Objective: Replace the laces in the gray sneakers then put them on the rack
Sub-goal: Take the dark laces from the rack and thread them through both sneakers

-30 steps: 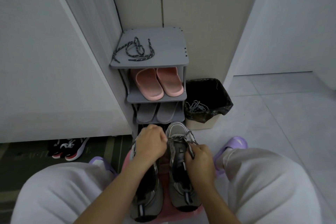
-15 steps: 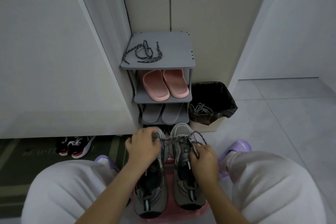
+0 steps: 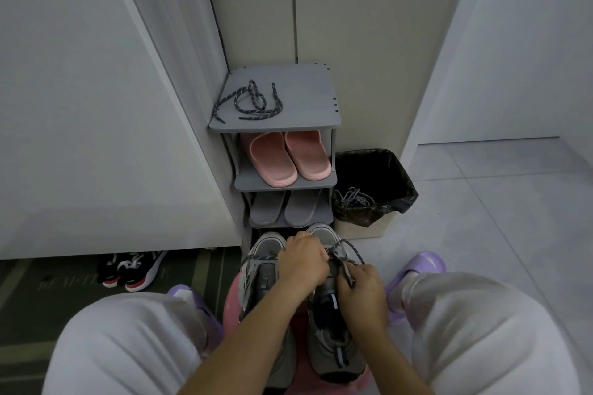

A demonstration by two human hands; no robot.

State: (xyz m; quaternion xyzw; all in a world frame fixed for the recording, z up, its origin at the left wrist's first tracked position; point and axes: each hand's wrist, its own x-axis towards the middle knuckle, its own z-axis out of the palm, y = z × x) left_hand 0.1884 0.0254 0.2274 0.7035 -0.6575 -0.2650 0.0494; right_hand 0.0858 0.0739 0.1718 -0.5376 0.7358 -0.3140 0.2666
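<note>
Lacing: left hand (image 3: 303, 261) and right hand (image 3: 362, 293) meet over the right gray sneaker (image 3: 333, 349), near its toe end.
Left hand: fingers curled tight round the speckled lace (image 3: 351, 248); one strand trails across the left gray sneaker (image 3: 268, 244).
Right hand: thumb and fingers pinch a loop of the same lace.
Sneakers: side by side on the pink stool (image 3: 232, 301), toes at its far edge, heels at its near edge.
Rack (image 3: 308, 106): just beyond the stool. A second lace (image 3: 253, 104) lies on the top shelf's left half, pink slippers (image 3: 282, 157) sit one shelf down, and gray slippers (image 3: 282, 210) below those.
Bin (image 3: 398, 183): just beside the rack's right side, with tangled laces (image 3: 353, 199) inside.
</note>
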